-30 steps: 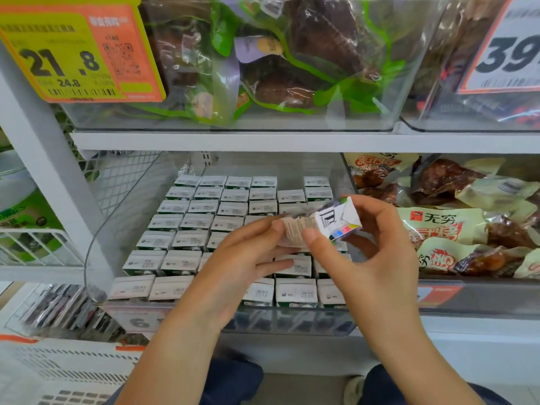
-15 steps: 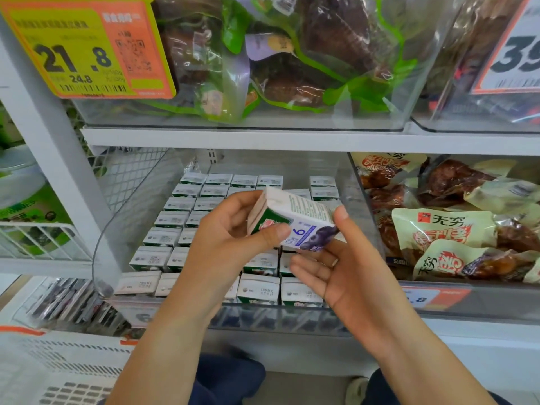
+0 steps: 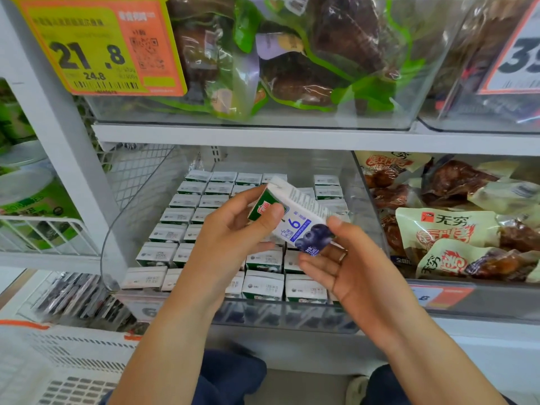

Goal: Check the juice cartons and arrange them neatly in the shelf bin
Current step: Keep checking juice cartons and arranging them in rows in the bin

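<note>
White slotted crate (image 3: 58,372) nearest at lower left, left hand (image 3: 230,235) gripping tilted blueberry carton (image 3: 295,217), right hand (image 3: 344,264) fingertips pinching its lower end, both blocking middle rows of cartons (image 3: 175,213) in clear bin (image 3: 280,315), snack packets (image 3: 444,226) right, yellow price tag (image 3: 96,48) above.

Held carton (image 3: 295,220): big blue "6" on the front, rest of the print too small to read. Yellow/orange price tag (image 3: 99,48) on the upper bin: "21.8", below it "24.8", plus QR and barcode. Right-hand tag (image 3: 520,57): "39", cut off. Snack bags (image 3: 447,226): "无穷".
</note>
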